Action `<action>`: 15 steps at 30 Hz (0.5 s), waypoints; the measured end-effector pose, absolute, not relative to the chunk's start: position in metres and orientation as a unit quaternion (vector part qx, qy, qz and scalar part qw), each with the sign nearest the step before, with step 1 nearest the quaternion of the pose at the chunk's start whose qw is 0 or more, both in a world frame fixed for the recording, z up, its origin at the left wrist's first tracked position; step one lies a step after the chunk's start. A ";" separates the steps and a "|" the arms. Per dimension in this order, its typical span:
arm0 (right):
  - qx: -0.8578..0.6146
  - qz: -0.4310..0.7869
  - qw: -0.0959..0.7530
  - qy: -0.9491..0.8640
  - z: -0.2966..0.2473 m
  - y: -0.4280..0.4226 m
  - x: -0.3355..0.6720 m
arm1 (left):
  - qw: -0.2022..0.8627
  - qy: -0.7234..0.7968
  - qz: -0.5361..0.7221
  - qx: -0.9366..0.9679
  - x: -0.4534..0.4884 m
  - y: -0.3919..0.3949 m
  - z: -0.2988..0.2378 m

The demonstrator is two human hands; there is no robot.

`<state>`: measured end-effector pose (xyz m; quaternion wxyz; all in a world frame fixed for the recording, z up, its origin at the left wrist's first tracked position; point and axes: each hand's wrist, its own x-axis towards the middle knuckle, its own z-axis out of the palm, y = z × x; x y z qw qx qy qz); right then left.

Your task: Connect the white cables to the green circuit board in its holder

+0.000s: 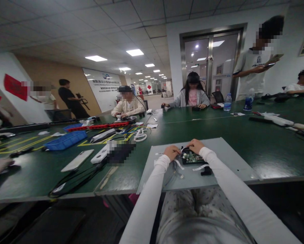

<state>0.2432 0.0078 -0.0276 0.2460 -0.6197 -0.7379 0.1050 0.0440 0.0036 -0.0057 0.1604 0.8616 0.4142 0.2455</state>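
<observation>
A green circuit board (192,157) in a dark frame lies on a grey panel (225,154) before me. At its left end, my left hand (171,152) has its fingers closed in a pinch; what they hold is too small to make out. My right hand (195,145) reaches over the far edge, fingertips bent down and pressed together near a pale strip, their grip partly hidden. White ribbon cables (178,164) and thin wires (176,173) trail from the board's near left side. Below its right end rests a small black part (206,171).
Left of the panel lie a white phone (77,160), a white device (100,154), black cables (77,184) and a blue tray (65,140). Water bottles (227,102) stand at the far right. Several people sit or stand around the green table (279,156).
</observation>
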 end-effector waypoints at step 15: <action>-0.631 0.102 0.241 -0.730 -0.029 0.010 0.245 | 0.180 0.426 0.254 0.850 0.045 0.004 -0.005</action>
